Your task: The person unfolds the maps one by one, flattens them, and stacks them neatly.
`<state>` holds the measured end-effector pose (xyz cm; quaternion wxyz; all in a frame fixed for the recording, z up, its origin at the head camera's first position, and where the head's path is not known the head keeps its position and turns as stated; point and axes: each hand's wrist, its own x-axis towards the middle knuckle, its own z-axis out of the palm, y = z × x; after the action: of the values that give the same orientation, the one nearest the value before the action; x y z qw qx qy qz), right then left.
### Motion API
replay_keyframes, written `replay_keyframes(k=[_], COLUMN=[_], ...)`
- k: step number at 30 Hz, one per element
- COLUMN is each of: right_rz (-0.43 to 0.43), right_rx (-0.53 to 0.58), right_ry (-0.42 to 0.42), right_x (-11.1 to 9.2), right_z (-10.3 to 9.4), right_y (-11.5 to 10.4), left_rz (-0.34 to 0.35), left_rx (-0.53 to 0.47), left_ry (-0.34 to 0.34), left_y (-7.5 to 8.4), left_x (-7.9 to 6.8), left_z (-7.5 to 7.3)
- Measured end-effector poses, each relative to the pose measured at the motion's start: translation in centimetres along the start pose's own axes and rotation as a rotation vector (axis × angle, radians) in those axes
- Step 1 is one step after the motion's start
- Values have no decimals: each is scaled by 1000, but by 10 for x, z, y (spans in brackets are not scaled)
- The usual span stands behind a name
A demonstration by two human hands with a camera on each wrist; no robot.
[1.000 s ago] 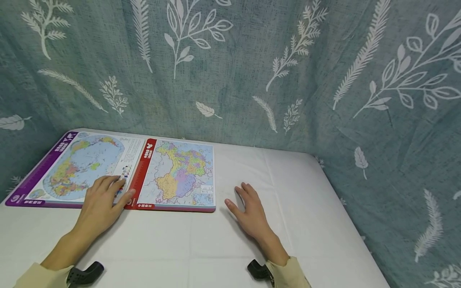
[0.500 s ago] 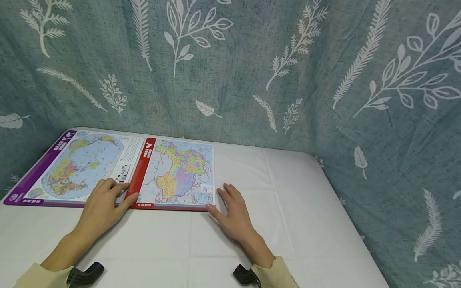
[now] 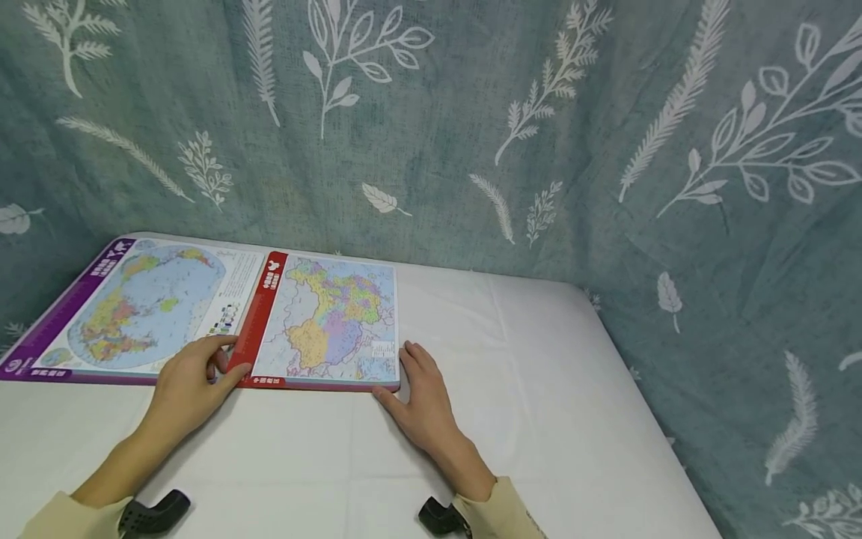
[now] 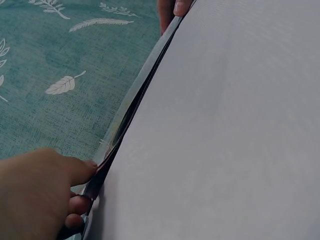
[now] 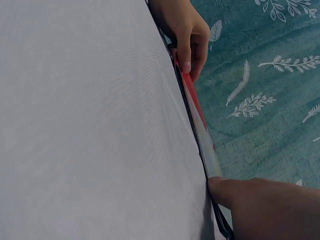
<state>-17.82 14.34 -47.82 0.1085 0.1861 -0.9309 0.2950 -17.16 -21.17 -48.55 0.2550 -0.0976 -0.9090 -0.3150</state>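
A red-edged map (image 3: 337, 322) lies on the white table, beside the purple-edged world map (image 3: 151, 314) at its left. My left hand (image 3: 191, 378) holds the red map by the near end of its red band, fingers bent. In the left wrist view, the thumb (image 4: 82, 170) of that hand lies over the edge with fingertips curled below it. At the near right corner, my right hand (image 3: 420, 400) has its thumb on the near edge and fingers along the right side. The right wrist view shows this thumb (image 5: 222, 189) pressed on the edge.
White cloth covers the table (image 3: 471, 329), whose far edge meets a green curtain (image 3: 431, 135) with white leaf prints. A black wrist device (image 3: 158, 513) sits at the left cuff, another black device (image 3: 441, 516) at the right cuff.
My right hand has come left from the bare cloth to the red map's near right corner. My left hand's fingers have drawn back from the world map and bent at the red band.
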Motion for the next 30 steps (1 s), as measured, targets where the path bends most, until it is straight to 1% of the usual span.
replay_keyframes(k=[3,8,11,14,20,25,30], right_rz=[18,137,184,181,149,167,180], right_rx=[31,198,262,268,260,279,269], right_ry=[7,52,83,100,117,136,184], right_x=[-1,-3,-1,1,1,1,0], right_z=[1,2,1,1,-2,-4,-3], right_y=[0,-2,-3,-2,-2,-3,-3], left_rz=[-21,-26,-29,-39,-35,-21,-14], left_rx=[-37,-54,-49,-46,-54,-64,-68], left_ry=[-15,-28,-28,-29,-35,-33,-27], left_y=[-1,-2,-2,-2,-1,-1,-2], left_x=[-1,-3,-2,0,1,1,0], left_z=[-1,-1,0,0,-1,0,0])
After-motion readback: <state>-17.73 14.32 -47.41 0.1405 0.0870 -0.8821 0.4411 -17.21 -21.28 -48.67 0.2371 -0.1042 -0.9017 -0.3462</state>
